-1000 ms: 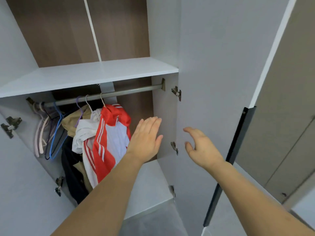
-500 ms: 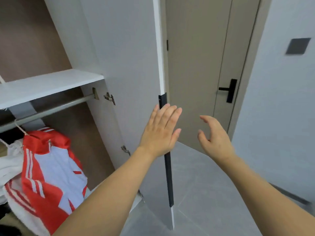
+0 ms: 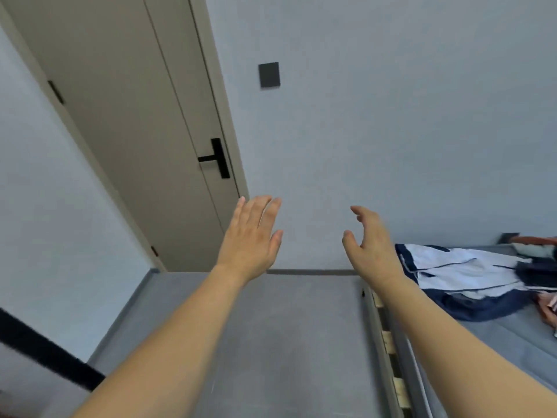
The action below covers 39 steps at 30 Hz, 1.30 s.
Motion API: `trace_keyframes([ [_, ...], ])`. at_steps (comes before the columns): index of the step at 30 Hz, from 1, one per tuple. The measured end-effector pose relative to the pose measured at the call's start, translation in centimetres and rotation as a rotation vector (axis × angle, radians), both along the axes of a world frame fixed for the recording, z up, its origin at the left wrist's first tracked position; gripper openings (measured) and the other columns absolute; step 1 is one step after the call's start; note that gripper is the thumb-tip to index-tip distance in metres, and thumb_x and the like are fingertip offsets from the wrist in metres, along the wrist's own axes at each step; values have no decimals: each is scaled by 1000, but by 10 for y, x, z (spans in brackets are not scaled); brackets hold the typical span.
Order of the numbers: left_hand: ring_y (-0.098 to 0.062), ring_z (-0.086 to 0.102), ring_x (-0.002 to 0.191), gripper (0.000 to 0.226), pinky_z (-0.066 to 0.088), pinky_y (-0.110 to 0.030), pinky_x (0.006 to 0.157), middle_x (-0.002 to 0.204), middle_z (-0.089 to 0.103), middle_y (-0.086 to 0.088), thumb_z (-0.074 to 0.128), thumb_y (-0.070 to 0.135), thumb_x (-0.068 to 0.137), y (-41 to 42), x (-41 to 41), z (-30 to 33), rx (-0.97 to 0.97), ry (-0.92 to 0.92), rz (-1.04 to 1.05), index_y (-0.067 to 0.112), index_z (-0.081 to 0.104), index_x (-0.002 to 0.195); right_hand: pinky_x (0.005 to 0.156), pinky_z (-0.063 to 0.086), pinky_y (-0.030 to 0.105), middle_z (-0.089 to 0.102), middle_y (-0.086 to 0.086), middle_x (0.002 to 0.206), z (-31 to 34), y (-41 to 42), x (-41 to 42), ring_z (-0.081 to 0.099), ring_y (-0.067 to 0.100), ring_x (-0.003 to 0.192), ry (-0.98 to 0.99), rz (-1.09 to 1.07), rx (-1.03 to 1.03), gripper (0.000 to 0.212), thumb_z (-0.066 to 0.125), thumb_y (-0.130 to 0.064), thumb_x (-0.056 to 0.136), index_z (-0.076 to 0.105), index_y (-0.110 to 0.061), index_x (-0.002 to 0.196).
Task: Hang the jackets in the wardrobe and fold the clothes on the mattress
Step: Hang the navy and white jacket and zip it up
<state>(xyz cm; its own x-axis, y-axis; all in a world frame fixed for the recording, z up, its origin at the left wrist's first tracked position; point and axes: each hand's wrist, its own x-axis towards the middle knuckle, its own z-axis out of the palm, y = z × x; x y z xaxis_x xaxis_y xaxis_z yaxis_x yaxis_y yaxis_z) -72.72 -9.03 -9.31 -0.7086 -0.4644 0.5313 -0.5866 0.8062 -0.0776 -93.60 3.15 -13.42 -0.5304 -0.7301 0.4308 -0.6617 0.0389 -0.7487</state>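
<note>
A white and navy jacket (image 3: 461, 274) lies spread on the grey mattress (image 3: 509, 342) at the right. More clothes (image 3: 539, 267) lie beyond it at the right edge, partly cut off. My left hand (image 3: 251, 239) is raised in mid-air with straight fingers, holding nothing. My right hand (image 3: 372, 239) hovers just left of the jacket, fingers relaxed and empty, not touching it. The wardrobe interior is out of view; only a white door panel with a black edge (image 3: 45, 354) shows at the lower left.
A beige room door (image 3: 135, 131) with a black handle (image 3: 215, 158) stands shut ahead on the left. A dark wall switch (image 3: 269, 75) sits on the grey wall. Grey floor (image 3: 256, 342) runs between the wardrobe door and the bed frame with wooden slats (image 3: 388, 345).
The view has swung right, from the wardrobe with hung jackets to the room door, then to the mattress. Both hands stay raised and empty.
</note>
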Motion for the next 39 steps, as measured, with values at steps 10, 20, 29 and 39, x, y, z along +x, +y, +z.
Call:
trace_keyframes([
  [10,-34,38,137,57,16,-51,122,147,40,-16,55,25,99,-41,-282,-63,195,-145,-410,2,38,148,100,34,24,50,0,138,-81,45,-194,46,16,126,-259,-486,107,46,50,-10,93,46,-11,139],
  [20,-32,36,135,53,24,-41,116,149,40,-14,52,19,99,-32,-554,-108,513,-275,-741,3,38,147,80,40,15,46,-3,135,-127,102,-340,52,-1,102,-572,-831,300,50,50,-12,93,43,-19,142],
  [29,-23,37,138,50,30,-35,114,152,39,-5,47,23,99,-44,-724,-159,772,-528,-767,14,39,147,80,40,27,46,5,139,-194,97,-462,49,13,98,-961,-886,434,51,50,-20,96,37,-17,145],
  [39,-24,54,107,48,45,-34,86,133,48,-5,50,24,94,-43,-950,-452,952,-1039,-598,17,39,140,64,38,18,45,2,139,-416,32,-637,53,8,92,-1276,-950,408,53,50,-24,97,34,-21,147],
])
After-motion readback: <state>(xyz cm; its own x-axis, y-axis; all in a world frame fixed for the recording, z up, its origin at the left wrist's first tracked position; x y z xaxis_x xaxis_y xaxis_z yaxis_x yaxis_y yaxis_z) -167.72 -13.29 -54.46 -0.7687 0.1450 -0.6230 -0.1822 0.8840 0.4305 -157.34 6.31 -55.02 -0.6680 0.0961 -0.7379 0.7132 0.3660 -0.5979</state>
